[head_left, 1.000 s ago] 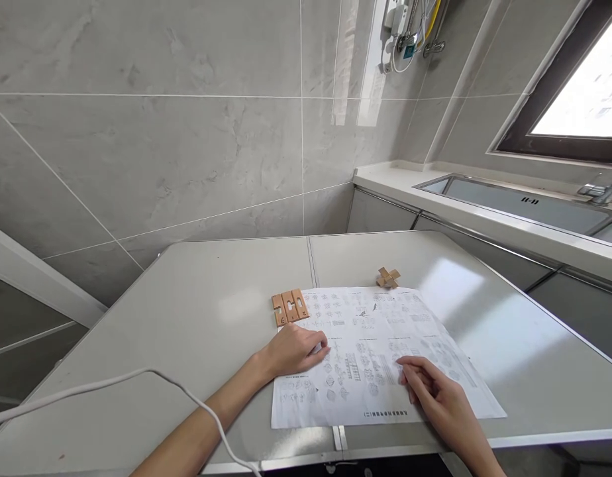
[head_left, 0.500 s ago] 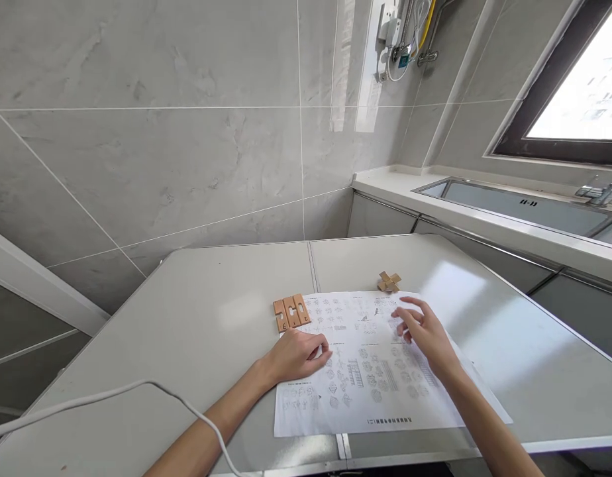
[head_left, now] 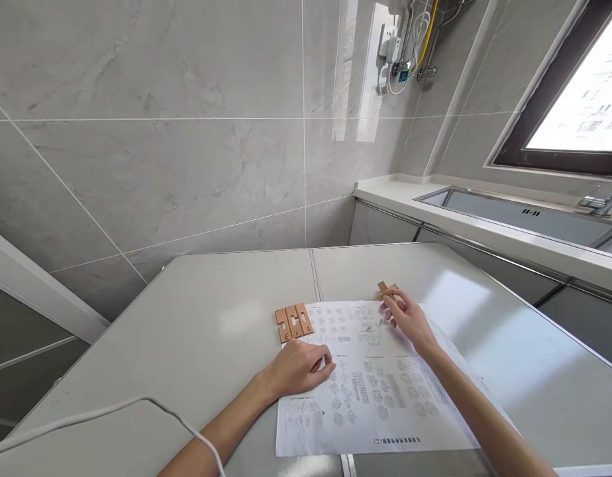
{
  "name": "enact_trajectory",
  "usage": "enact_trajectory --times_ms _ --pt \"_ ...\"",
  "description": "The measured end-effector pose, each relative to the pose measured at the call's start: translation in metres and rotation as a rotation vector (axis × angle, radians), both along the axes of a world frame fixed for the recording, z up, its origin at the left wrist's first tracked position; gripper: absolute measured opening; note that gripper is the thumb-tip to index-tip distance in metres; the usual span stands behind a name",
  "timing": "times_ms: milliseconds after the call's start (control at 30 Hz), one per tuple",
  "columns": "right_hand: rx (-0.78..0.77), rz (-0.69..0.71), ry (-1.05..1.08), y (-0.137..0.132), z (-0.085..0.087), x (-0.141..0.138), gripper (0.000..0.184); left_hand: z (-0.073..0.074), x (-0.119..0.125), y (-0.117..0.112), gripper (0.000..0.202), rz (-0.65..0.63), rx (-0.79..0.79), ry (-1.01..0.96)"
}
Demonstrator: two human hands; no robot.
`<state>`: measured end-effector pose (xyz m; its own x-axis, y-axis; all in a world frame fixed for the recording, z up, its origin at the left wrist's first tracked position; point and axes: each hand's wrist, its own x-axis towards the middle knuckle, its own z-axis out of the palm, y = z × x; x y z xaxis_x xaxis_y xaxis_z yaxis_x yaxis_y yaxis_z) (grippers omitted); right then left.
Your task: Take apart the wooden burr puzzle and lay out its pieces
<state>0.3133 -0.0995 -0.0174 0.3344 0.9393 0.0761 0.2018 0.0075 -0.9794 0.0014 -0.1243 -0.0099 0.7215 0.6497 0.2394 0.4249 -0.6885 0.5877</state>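
head view: the small wooden cross (head_left: 382, 287) sits at the far edge of the paper sheet (head_left: 346, 430), toward the right, partly covered by the right hand (head_left: 408, 317). those fingers are bent over its near side — whether they are closed on it or only touching, i cannot tell. the left hand (head_left: 299, 368) lies over the sheet's left part, loosely curled, nothing seen in it; whether thumb and forefinger meet is too small to tell. the two hands are well apart. just beyond the left knuckles, three flat wooden pieces (head_left: 297, 330) with cut-outs and dark marks lie side by side at the sheet's far left corner. all this rests on the pale tabletop (head_left: 226, 371), with a white cable (head_left: 142, 399) on the near left and a sink (head_left: 509, 209) farther off to the right.

for handling the cross, i'd judge a light, even pinch across opposite bars safest, since one bar tugged alone might work loose. the right wrist is best kept off the paper, or the sheet could drag — the left hand is well placed to steady it.
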Motion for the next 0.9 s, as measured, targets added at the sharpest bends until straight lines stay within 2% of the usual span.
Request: enact_trajectory --times_ms 133,233,333,433,567,667,733,900 --pt "0.040 0.165 0.082 -0.029 0.017 -0.035 0.054 0.005 0.001 0.000 0.020 0.068 -0.147 -0.089" --pt "0.062 0.344 0.161 -0.050 0.028 -0.064 0.047 0.007 0.005 -0.001 0.029 0.128 -0.285 -0.193" --pt "0.113 0.532 0.185 -0.060 0.031 -0.087 0.043 0.011 0.007 -0.001 0.047 0.135 -0.427 -0.314" --pt "0.147 0.653 0.114 -0.060 0.028 -0.102 0.040 0.015 0.008 -0.001 0.061 0.119 -0.538 -0.439" --pt "0.156 0.742 0.060 -0.057 0.020 -0.110 0.036 0.018 0.006 0.000 0.060 0.170 -0.595 -0.546" --pt "0.101 0.734 0.171 -0.053 0.013 -0.110 0.041 0.017 0.005 0.000 0.054 0.221 -0.608 -0.614" --pt "0.030 0.723 0.259 -0.050 0.008 -0.108 0.049 0.015 0.005 0.000 0.059 0.244 -0.600 -0.640" --pt "-0.125 0.872 0.272 -0.046 0.005 -0.101 0.053 0.012 0.004 -0.003 0.067 0.183 -0.578 -0.630"
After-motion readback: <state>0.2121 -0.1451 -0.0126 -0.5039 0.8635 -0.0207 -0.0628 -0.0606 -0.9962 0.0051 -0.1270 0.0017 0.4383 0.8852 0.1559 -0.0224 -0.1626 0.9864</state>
